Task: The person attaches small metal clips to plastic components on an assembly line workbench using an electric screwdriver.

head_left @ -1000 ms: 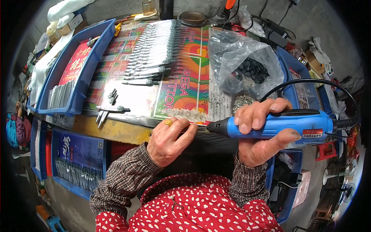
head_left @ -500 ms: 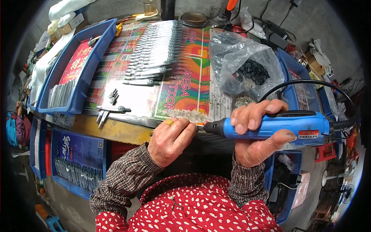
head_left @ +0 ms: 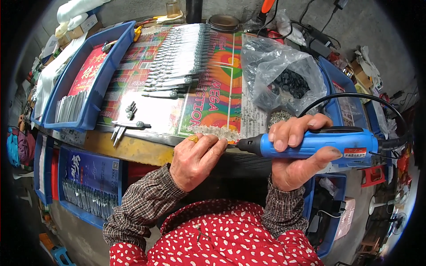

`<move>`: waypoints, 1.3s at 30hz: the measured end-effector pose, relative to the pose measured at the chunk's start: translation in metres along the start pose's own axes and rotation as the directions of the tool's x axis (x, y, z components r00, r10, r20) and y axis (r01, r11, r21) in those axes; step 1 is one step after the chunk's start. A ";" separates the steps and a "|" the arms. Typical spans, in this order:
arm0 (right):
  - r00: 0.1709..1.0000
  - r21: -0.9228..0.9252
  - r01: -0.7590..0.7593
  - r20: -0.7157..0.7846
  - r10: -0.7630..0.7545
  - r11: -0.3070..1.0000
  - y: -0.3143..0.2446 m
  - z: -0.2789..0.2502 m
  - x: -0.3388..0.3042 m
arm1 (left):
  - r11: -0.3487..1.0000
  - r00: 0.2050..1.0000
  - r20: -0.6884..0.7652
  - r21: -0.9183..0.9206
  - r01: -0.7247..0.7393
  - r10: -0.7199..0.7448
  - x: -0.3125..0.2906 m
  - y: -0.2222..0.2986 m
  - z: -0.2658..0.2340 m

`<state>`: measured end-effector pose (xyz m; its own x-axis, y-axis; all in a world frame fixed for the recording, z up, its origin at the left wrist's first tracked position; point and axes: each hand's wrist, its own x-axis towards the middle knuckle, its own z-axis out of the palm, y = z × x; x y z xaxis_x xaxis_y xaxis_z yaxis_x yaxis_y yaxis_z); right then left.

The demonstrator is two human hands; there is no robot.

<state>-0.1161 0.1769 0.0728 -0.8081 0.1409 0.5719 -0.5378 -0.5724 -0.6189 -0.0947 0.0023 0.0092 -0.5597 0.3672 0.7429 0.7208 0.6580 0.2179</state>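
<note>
My right hand (head_left: pixel 298 153) grips a blue corded electric screwdriver (head_left: pixel 330 142), held level with its black nose pointing left. My left hand (head_left: pixel 195 160), with a gold ring on one finger, pinches something small at the tool's tip; the piece itself is hidden by the fingers. Both hands hover at the near edge of the workbench (head_left: pixel 128 148). On the bench lie rows of slim metal parts (head_left: pixel 177 66) on a colourful printed sheet (head_left: pixel 213 95), and a few loose metal pieces (head_left: pixel 126 126) near the left front.
A clear plastic bag of small black parts (head_left: pixel 284 82) stands at the right. A blue tray (head_left: pixel 77 86) with metal parts and a red sheet is at the left. Another blue crate (head_left: pixel 86 186) of parts sits below the bench. The tool's black cable (head_left: pixel 355 97) loops over the right.
The hands and the tool have stayed almost in place; my left fingers shifted slightly at the tool's tip.
</note>
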 end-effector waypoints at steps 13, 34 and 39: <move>0.999 -0.022 -0.023 0.022 0.024 1.000 -0.002 -0.003 0.001 | 1.000 0.999 0.048 -0.006 -0.006 0.006 0.001 -0.001 -0.001; 0.999 -0.033 -0.024 0.022 0.025 0.999 0.001 -0.003 -0.001 | 0.995 0.981 0.167 0.026 0.098 -0.101 0.008 0.003 -0.001; 0.999 -0.034 -0.036 0.033 0.037 0.999 0.003 -0.002 -0.002 | 0.993 0.983 0.139 0.001 0.119 -0.119 0.006 0.002 0.001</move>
<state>-0.1166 0.1766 0.0684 -0.8190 0.0925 0.5664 -0.5163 -0.5494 -0.6569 -0.0971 0.0062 0.0135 -0.6924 0.3742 0.6168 0.6483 0.6979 0.3044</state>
